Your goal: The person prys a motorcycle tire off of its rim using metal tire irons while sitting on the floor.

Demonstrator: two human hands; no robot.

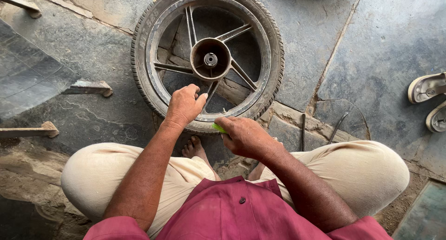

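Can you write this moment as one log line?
left hand: on wheel rim | right hand: holding small green thing at tyre edge

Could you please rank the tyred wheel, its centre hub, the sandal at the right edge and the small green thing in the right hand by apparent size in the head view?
1. Tyred wheel, by far the largest.
2. Centre hub.
3. Sandal, close to the hub and cut off by the frame, so that order is unsure.
4. Green thing, mostly hidden by the right hand.

No packages, labels, signs or screens show anywhere in this view.
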